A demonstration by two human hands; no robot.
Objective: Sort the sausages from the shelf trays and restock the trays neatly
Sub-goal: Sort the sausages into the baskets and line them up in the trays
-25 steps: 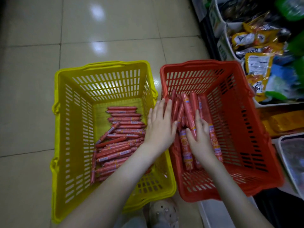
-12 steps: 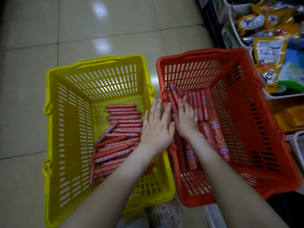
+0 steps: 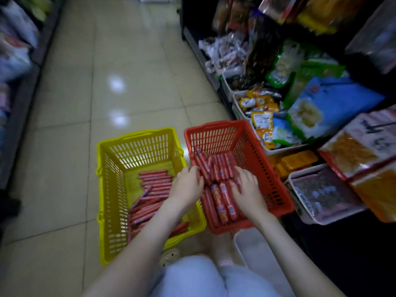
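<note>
Now both hands lie on the thick sausages (image 3: 222, 202) in the red basket (image 3: 257, 159), right: left hand (image 3: 188, 186) and right hand (image 3: 246, 190), fingers bent; real grip I cannot tell. Thin sausages (image 3: 154, 181) fill the yellow basket (image 3: 111, 200), left.

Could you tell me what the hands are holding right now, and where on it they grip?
The sausages in the red basket: the left hand curls round the bunch's left side, the right hand round its right side.
</note>
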